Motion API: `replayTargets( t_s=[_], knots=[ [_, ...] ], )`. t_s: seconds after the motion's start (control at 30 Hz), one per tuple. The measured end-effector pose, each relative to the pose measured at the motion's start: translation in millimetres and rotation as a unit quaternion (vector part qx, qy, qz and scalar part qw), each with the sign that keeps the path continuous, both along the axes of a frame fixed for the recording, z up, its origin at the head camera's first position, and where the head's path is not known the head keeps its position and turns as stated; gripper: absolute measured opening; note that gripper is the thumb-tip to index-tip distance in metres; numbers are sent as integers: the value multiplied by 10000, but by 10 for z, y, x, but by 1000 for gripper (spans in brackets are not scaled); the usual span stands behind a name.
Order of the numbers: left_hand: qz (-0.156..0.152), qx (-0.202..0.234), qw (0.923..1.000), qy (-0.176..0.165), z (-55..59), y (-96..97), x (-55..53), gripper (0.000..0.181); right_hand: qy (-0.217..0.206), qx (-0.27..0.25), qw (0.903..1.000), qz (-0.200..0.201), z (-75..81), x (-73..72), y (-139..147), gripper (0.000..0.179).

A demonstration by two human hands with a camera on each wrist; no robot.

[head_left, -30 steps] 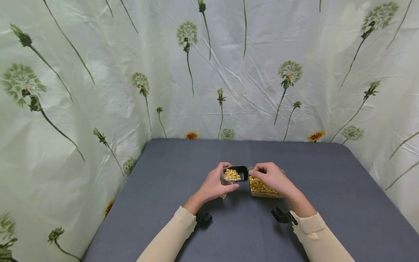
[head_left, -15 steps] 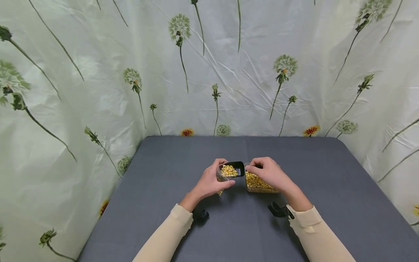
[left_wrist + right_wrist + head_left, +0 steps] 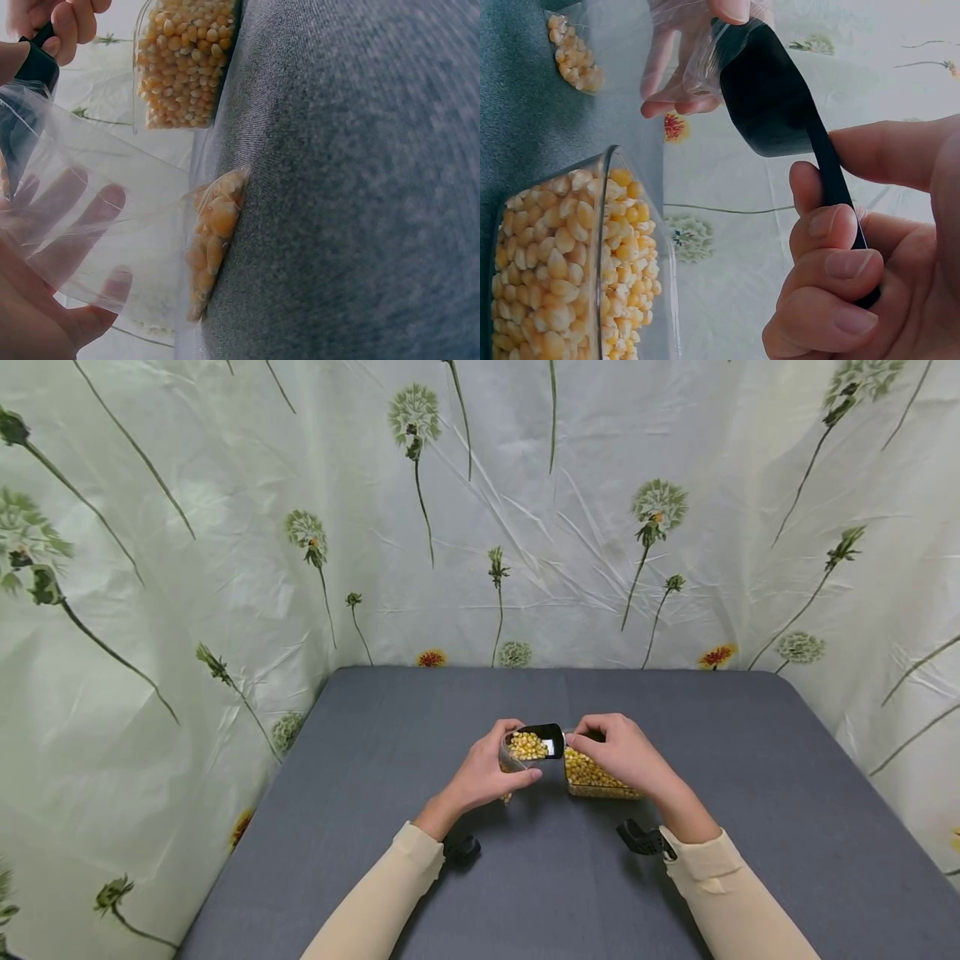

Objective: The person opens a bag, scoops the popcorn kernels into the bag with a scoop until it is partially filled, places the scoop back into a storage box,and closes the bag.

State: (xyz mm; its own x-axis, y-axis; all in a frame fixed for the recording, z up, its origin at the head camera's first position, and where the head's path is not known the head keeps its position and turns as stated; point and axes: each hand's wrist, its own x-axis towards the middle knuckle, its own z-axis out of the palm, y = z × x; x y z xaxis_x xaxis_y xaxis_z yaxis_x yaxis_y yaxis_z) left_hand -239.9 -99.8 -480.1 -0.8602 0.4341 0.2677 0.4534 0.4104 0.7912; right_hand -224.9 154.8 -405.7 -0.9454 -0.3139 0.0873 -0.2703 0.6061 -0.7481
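My left hand (image 3: 480,775) holds a clear plastic bag (image 3: 150,225) around its mouth, with thumb and fingers spread about it. Several corn kernels (image 3: 217,232) lie in the bag's bottom corner, which touches the table in the left wrist view. My right hand (image 3: 630,760) pinches the handle of a black scoop (image 3: 769,97) between thumb and curled fingers. The scoop's front end sits inside the bag's mouth, tilted toward the left hand. Yellow kernels (image 3: 527,745) fill the scoop's left part, and its right part is bare.
A clear rectangular container (image 3: 603,792) full of corn kernels stands on the grey table (image 3: 540,893) below the right hand. Black wrist devices (image 3: 641,838) hang under both forearms. A flower-printed curtain (image 3: 600,527) hangs behind and beside the table.
The head view has shifted slightly. Both hands keep nearly the same pose, and a bright glint now shows inside the scoop, which appears slightly more tilted.
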Motion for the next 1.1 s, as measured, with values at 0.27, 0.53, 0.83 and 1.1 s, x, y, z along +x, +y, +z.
replayTargets(
  t_s=[0.27,0.53,0.83,1.1],
  knots=[
    [29,27,10000,22,19,2,7,70,206,217,9995,-95,36,11,-28,23],
    [-3,106,9999,109,36,16,6,67,337,309,9989,-133,81,53,-45,18],
    [49,49,9996,270,33,32,-8,68,435,360,9983,-129,84,63,-41,15],
    [52,52,9998,188,27,40,22,69,532,411,9976,-131,74,90,-56,17]
  ],
)
